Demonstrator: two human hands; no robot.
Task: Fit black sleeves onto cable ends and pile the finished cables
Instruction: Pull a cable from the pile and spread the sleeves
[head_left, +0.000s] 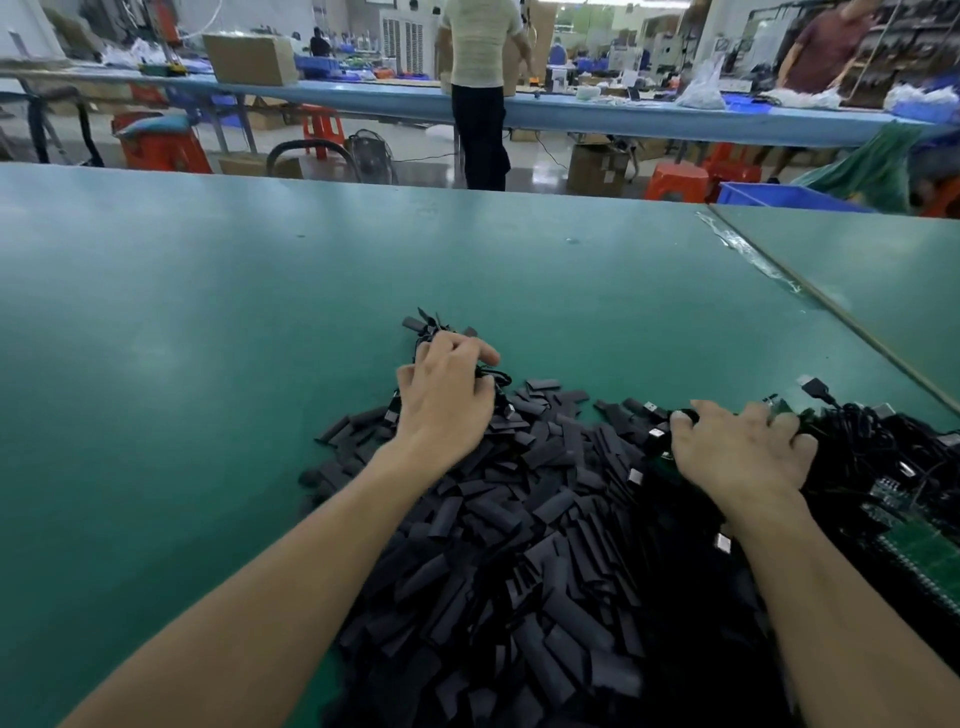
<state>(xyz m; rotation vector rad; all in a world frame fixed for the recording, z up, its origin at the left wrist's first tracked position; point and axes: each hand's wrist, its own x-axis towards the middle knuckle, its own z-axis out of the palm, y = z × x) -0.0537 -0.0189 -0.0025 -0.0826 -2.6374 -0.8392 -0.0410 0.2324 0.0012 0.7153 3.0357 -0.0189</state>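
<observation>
Now both hands reach into the black heaps

Now the left hand lies at the far edge of the heap, left of the middle of the green table. Its fingers are curled round a small bunch of cables. The sleeved ends of this bunch stick out on the far side of the hand, and thin black wire shows under the thumb.

The right hand is further right and a little nearer. Its fingers are bent down into the tangle of cables, and the thumb and first finger close on a black cable end, so the hand grips strands of the tangle. One connector points out of the tangle toward the far side. Some green circuit boards lie among the cables at the near right.

Between the two forearms, and reaching to the near edge, is the big pile of black sleeves, short flat pieces lying loose in all directions.

Far behind the table a person in a pale shirt stands at a long blue bench. Red stools and a blue crate stand on the floor.
</observation>
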